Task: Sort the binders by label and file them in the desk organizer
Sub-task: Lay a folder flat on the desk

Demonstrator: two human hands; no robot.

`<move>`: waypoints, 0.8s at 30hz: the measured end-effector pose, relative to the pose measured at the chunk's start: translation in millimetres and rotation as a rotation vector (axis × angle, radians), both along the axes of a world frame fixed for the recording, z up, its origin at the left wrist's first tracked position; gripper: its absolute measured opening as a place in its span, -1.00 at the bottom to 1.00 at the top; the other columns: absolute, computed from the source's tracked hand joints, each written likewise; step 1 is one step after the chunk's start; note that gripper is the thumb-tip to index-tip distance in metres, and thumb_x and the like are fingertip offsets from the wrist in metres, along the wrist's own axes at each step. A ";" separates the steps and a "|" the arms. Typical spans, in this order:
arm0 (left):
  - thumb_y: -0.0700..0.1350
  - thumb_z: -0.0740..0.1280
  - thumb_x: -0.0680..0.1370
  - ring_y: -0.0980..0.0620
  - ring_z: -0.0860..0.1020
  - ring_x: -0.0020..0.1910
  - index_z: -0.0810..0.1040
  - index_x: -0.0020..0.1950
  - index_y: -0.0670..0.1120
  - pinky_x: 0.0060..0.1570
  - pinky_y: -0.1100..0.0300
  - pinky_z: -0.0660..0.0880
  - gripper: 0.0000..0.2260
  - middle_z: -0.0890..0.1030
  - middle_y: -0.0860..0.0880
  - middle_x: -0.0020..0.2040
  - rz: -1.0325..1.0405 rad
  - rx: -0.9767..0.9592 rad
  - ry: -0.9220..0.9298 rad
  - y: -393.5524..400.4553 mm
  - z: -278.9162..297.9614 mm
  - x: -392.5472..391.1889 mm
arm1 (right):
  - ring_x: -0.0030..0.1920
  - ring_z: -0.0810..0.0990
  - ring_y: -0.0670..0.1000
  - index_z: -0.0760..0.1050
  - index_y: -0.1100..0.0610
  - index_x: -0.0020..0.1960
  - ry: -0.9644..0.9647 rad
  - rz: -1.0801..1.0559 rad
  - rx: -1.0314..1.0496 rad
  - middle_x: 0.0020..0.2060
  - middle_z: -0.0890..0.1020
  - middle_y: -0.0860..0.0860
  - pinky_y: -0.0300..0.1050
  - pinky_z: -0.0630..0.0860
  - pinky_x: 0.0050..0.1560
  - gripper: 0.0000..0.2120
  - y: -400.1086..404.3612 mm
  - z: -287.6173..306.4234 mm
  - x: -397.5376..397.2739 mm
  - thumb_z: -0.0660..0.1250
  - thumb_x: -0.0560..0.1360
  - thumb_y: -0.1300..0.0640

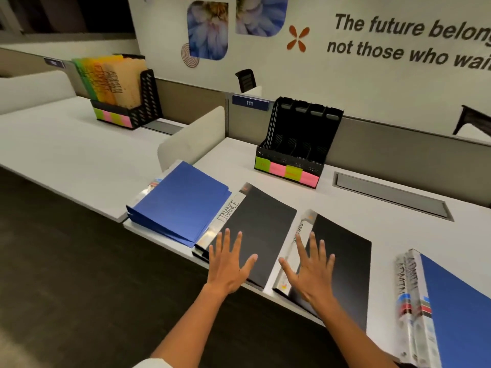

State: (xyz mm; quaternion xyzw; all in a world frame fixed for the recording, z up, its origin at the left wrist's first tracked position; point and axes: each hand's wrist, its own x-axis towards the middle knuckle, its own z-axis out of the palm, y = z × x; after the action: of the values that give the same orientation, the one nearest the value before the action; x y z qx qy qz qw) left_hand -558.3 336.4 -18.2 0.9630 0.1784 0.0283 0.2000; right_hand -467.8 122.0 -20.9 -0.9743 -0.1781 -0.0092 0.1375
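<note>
White desk (345,197), grey partition (398,152) behind; left hand (229,264), right hand (312,269) fingers spread flat over black binders (265,221).

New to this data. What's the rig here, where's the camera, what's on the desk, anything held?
No robot: a person works bare-handed, filmed by one wide-angle camera on their head, looking forward and down. The left hand is spread flat over the black FINANCE binder; the right hand over a second black binder. Nothing is gripped. Blue binders lie at left, more ADMIN-marked blue binders at right. Behind stands an empty black desk organizer with coloured sticky notes.
</note>
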 end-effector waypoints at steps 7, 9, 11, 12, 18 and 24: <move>0.51 -0.26 0.37 -0.08 -0.30 0.54 -0.16 0.58 0.09 0.47 -0.15 -0.18 -0.13 -0.23 -0.07 0.58 0.141 -0.045 -0.019 90.4 -4.8 -6.4 | 0.55 -0.27 0.13 -0.32 -0.26 0.52 0.033 0.093 0.059 0.56 -0.26 -0.02 0.35 -0.15 0.48 -0.20 101.2 0.3 6.9 -0.13 0.41 -0.54; 0.56 -0.36 0.29 -0.09 -0.29 0.54 -0.16 0.58 0.09 0.48 -0.15 -0.17 -0.05 -0.22 -0.08 0.58 0.170 -0.040 -0.019 116.4 -7.7 -6.5 | 0.55 -0.25 0.14 -0.29 -0.25 0.53 0.038 0.121 0.075 0.57 -0.23 -0.01 0.35 -0.14 0.48 -0.19 131.6 -0.3 11.5 -0.13 0.40 -0.54; 0.57 -0.40 0.25 -0.10 -0.27 0.55 -0.14 0.58 0.08 0.48 -0.16 -0.16 -0.01 -0.20 -0.10 0.59 0.195 -0.046 -0.017 142.5 -9.6 -3.4 | 0.55 -0.27 0.14 -0.28 -0.23 0.54 0.043 0.150 0.088 0.56 -0.25 -0.01 0.36 -0.17 0.47 -0.18 161.1 -1.0 16.3 -0.13 0.40 -0.54; 0.56 -0.38 0.28 -0.11 -0.26 0.55 -0.13 0.59 0.08 0.48 -0.16 -0.15 -0.02 -0.19 -0.10 0.59 0.210 -0.045 -0.019 157.2 -9.9 0.2 | 0.54 -0.29 0.13 -0.28 -0.23 0.54 0.051 0.165 0.097 0.55 -0.27 -0.01 0.35 -0.20 0.47 -0.18 177.4 -1.9 20.3 -0.12 0.41 -0.54; 0.38 -0.02 0.53 -0.11 -0.22 0.56 -0.07 0.59 0.06 0.49 -0.16 -0.10 -0.28 -0.13 -0.10 0.59 0.289 -0.030 0.001 235.6 -6.4 26.8 | 0.54 -0.32 0.09 -0.32 -0.26 0.51 0.096 0.210 0.150 0.55 -0.29 -0.05 0.29 -0.27 0.47 -0.19 266.0 -6.9 45.0 -0.11 0.41 -0.55; 0.39 0.00 0.52 -0.12 -0.17 0.57 -0.03 0.59 0.03 0.49 -0.15 -0.12 -0.26 -0.09 -0.12 0.59 0.334 -0.055 -0.023 304.4 4.5 58.5 | 0.53 -0.36 0.06 -0.34 -0.27 0.51 0.116 0.286 0.196 0.53 -0.34 -0.09 0.23 -0.26 0.47 -0.20 344.2 -12.6 64.6 -0.09 0.42 -0.53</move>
State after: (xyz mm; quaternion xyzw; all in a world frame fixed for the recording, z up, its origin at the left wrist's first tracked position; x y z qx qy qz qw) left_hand -499.8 640.8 -13.6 0.9137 0.3343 0.0674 0.2211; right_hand -403.1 466.2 -33.5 -0.9199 -0.3046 0.0494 0.2419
